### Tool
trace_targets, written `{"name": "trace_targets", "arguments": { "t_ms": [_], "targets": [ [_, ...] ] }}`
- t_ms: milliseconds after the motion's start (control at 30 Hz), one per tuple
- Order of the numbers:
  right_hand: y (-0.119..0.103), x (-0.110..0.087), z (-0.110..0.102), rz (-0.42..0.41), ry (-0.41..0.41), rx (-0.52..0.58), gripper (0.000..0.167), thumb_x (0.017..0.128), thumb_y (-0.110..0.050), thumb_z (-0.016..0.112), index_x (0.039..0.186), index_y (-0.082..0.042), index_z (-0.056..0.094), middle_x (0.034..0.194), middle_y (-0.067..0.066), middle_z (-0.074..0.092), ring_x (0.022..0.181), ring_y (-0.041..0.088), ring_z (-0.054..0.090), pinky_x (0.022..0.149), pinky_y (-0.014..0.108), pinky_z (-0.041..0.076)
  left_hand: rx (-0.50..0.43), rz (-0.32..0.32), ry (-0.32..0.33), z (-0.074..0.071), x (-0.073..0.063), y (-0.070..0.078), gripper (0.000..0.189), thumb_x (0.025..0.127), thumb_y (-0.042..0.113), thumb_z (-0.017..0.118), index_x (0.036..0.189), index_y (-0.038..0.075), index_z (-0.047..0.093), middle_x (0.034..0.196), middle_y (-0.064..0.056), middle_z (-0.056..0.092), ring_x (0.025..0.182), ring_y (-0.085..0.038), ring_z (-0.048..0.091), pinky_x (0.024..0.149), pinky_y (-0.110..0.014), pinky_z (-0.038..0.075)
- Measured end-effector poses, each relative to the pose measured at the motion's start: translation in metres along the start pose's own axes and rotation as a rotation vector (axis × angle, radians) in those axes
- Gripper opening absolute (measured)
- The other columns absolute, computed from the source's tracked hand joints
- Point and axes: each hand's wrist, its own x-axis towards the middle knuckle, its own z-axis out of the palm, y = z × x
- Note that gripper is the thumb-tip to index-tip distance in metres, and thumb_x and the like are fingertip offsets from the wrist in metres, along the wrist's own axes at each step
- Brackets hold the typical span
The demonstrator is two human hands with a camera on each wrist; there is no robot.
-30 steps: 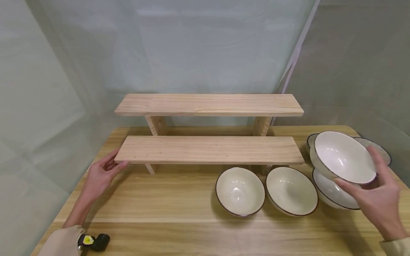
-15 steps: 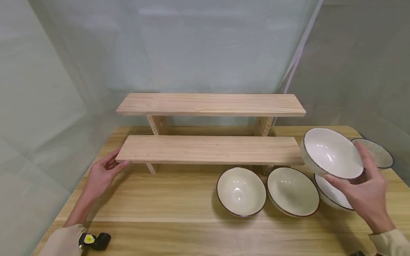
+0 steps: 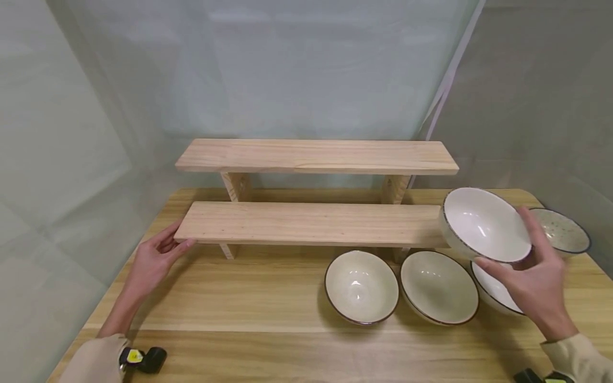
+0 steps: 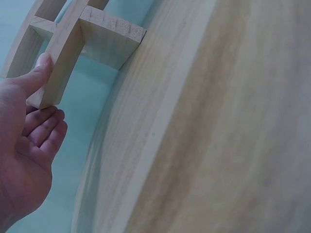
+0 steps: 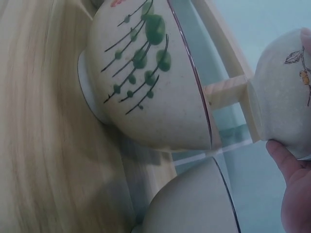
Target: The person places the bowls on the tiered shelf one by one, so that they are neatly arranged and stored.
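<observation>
A two-tier wooden shelf stands on the table, its lower board (image 3: 311, 223) nearer me. With thumb at the front and fingers at the end, my left hand (image 3: 152, 266) grips that board's left end; the left wrist view shows the thumb against the board end (image 4: 63, 68) and the fingers below. My right hand (image 3: 538, 284) holds a white bowl (image 3: 483, 226) by its side, thumb low near the base. The bowl tilts slightly and overlaps the lower board's right end. In the right wrist view its foot is right by the wood, with a small leaf drawing on the outside (image 5: 282, 92).
Two cream, brown-rimmed bowls (image 3: 361, 287) sit side by side before the shelf. A third bowl (image 3: 493, 287) is partly behind my right hand, and a speckled, blue-rimmed one (image 3: 560, 231) stands farther back. The upper board (image 3: 316, 157) rises behind. Pale sheets (image 3: 306, 69) surround the table.
My right hand has carried the white bowl leftward from over the other bowls to the lower board's right end. The left hand keeps its grip on the board.
</observation>
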Motion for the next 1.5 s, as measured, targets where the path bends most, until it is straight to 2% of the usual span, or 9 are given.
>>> {"name": "trace_targets", "arguments": {
  "t_ms": [67,133,567,700,967,1100,1333,1500],
  "targets": [
    [-0.001,0.001,0.002,-0.009,-0.006,-0.069,0.118,0.057,0.039,0.072,0.159,-0.01,0.04,0.152,0.004,0.044,0.115,0.015,0.052,0.083,0.008,0.048,-0.015,0.002,-0.004,0.0,0.0,-0.001,0.069,0.103,0.02,0.068,0.156,-0.009,0.035,0.146,-0.038,0.047,0.11,0.009,0.055,0.08,-0.006,0.048],
    [-0.001,0.002,0.004,-0.024,-0.024,-0.084,0.118,0.058,0.038,0.073,0.16,-0.011,0.039,0.152,0.004,0.044,0.115,0.015,0.052,0.083,0.008,0.048,-0.028,0.001,-0.004,0.0,0.001,-0.001,0.069,0.103,0.018,0.068,0.156,-0.009,0.035,0.145,-0.038,0.047,0.106,0.015,0.052,0.08,-0.006,0.048],
    [-0.009,0.011,0.026,-0.094,-0.107,0.172,0.112,0.059,0.04,0.067,0.158,-0.004,0.04,0.148,0.009,0.045,0.117,0.019,0.053,0.09,0.013,0.05,-0.049,0.0,-0.007,0.001,0.001,-0.002,0.068,0.103,0.016,0.068,0.156,-0.01,0.034,0.144,-0.038,0.048,0.104,0.017,0.051,0.079,-0.006,0.049],
    [-0.011,0.012,0.032,-0.103,-0.127,0.16,0.112,0.06,0.039,0.069,0.159,-0.004,0.038,0.149,0.009,0.043,0.118,0.019,0.052,0.092,0.013,0.049,-0.047,0.004,-0.006,0.001,0.002,-0.002,0.068,0.103,0.016,0.068,0.156,-0.01,0.034,0.145,-0.037,0.048,0.104,0.016,0.051,0.079,-0.006,0.049],
    [-0.015,0.014,0.046,-0.136,-0.15,-0.036,0.117,0.061,0.033,0.077,0.161,-0.011,0.037,0.15,0.003,0.044,0.115,0.013,0.054,0.089,0.011,0.048,-0.037,0.004,-0.01,0.001,0.002,-0.001,0.069,0.103,0.018,0.068,0.157,-0.009,0.034,0.145,-0.038,0.048,0.103,0.017,0.051,0.079,-0.006,0.049],
    [-0.015,0.016,0.051,-0.132,-0.165,0.038,0.115,0.062,0.033,0.076,0.161,-0.009,0.037,0.147,0.004,0.045,0.115,0.014,0.054,0.091,0.012,0.049,-0.044,0.012,-0.009,0.002,0.001,0.0,0.069,0.103,0.019,0.067,0.156,-0.011,0.034,0.144,-0.039,0.048,0.103,0.016,0.052,0.079,-0.007,0.049],
    [-0.014,0.021,0.064,-0.136,-0.182,0.282,0.113,0.059,0.039,0.069,0.159,-0.003,0.039,0.144,0.011,0.047,0.118,0.02,0.054,0.093,0.017,0.051,-0.034,0.01,-0.005,0.004,0.002,0.002,0.07,0.103,0.021,0.069,0.155,-0.011,0.035,0.143,-0.038,0.049,0.104,0.015,0.052,0.079,-0.007,0.049],
    [-0.015,0.025,0.074,-0.15,-0.209,0.361,0.111,0.058,0.04,0.067,0.158,0.002,0.036,0.148,0.015,0.043,0.121,0.024,0.052,0.095,0.019,0.051,-0.035,0.009,-0.009,0.005,0.003,-0.001,0.069,0.103,0.018,0.068,0.156,-0.01,0.034,0.144,-0.039,0.048,0.104,0.016,0.051,0.079,-0.006,0.049]
  ]
}}
